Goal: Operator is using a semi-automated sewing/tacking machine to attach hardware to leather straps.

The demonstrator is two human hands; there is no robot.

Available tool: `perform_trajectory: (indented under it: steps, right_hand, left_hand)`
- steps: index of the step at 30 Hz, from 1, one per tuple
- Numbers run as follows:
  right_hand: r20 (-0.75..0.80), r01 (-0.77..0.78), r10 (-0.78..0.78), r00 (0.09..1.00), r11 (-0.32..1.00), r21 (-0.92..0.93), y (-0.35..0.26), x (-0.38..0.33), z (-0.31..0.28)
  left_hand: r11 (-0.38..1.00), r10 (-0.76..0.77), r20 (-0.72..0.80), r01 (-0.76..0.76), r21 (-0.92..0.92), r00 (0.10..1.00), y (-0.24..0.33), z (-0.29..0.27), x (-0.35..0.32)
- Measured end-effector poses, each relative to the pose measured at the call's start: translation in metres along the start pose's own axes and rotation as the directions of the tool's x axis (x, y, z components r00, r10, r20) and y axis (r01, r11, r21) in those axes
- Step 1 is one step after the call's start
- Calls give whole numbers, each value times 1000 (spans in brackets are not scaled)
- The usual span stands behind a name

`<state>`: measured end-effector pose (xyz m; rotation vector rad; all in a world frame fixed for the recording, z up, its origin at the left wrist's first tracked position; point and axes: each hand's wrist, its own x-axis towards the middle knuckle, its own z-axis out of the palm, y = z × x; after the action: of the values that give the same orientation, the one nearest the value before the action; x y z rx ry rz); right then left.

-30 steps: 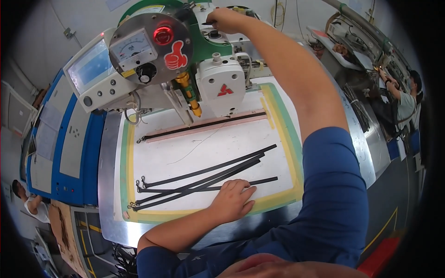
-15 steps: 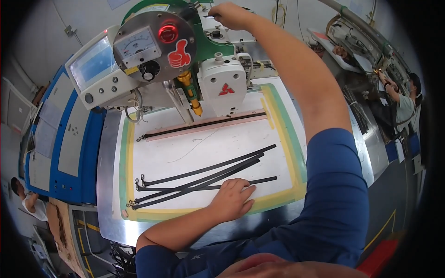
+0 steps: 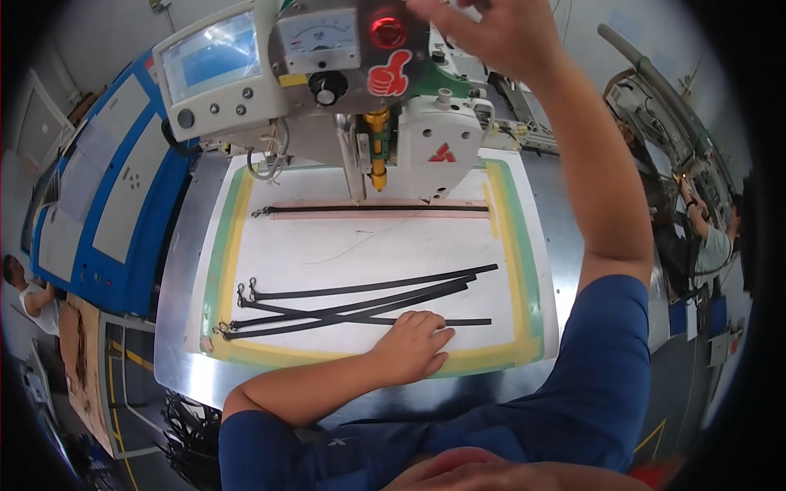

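My left hand [image 3: 412,348] rests palm down at the near edge of the white work board [image 3: 385,245], fingers laid out and over part of a black strap [image 3: 467,322]. Beside it lie several black straps [image 3: 368,288], fanned and crossing, with metal clips [image 3: 253,286] at their left ends. My right hand [image 3: 508,33] is raised beside the sewing-machine-like head [image 3: 438,139], its thumb stretched away to the left. Its other fingers are partly cut off by the top edge, and nothing shows in it. One more black strap [image 3: 385,209] lies along a pink strip under the machine head.
A control screen [image 3: 209,61], a dial gauge [image 3: 319,41] and a red button [image 3: 387,31] sit on the machine. A blue cabinet [image 3: 98,188] stands left. Dark straps [image 3: 192,434] hang below the metal table [image 3: 192,364]. People work at far left [image 3: 37,299] and far right [image 3: 716,237].
My right hand has come nearer and right from the machine top; the dark pointed thing it held no longer shows. My left hand stays by the straps. The view has shifted.
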<state>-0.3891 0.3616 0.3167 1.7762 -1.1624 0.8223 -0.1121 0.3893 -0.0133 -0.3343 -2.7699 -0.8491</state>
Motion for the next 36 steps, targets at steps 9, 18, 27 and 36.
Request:
perform_trajectory:
  steps: [9, 18, 27, 36]
  right_hand:
    - [363, 117, 26, 931, 923, -367, -60, 7, 18]
    - [80, -216, 263, 961, 902, -374, -82, 2, 44]
    - [-370, -625, 567, 736, 779, -50, -112, -1, 72]
    - [186, -944, 930, 316, 328, -35, 81, -94, 13]
  left_hand:
    - [1000, 5, -19, -4, 27, 1000, -2, 3, -2]
    - [999, 21, -30, -20, 31, 999, -4, 8, -6]
    - [999, 37, -19, -36, 30, 999, -8, 6, -4]
    - [1000, 20, 24, -20, 14, 1000, -4, 1, -5]
